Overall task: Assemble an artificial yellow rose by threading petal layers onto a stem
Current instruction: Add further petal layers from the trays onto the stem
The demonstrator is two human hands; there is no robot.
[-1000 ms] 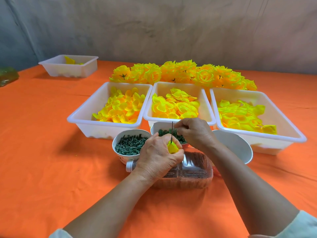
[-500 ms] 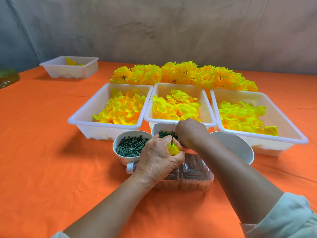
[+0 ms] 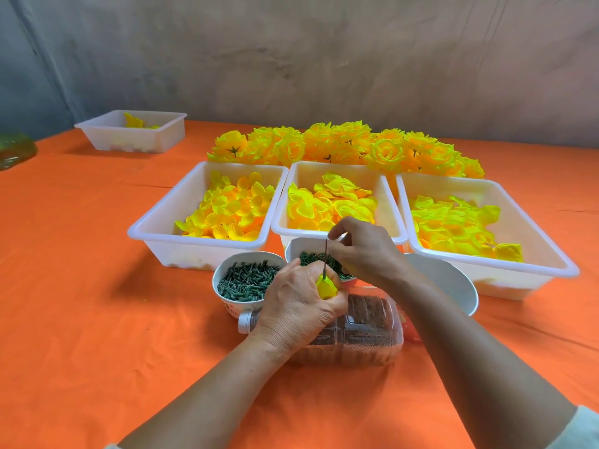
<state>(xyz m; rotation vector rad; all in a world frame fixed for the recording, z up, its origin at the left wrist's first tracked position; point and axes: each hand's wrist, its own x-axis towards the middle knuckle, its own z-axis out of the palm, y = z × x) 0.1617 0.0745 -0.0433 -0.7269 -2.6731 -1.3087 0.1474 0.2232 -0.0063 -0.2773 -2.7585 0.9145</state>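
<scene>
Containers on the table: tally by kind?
White bins: 4
Bowls: 3
Clear bottle: 1
Total: 8

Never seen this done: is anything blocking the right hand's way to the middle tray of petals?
Nothing visible. The right hand is at the tip of the stem, just short of the near rim of the middle tray; the bowl of green parts sits below it.
</scene>
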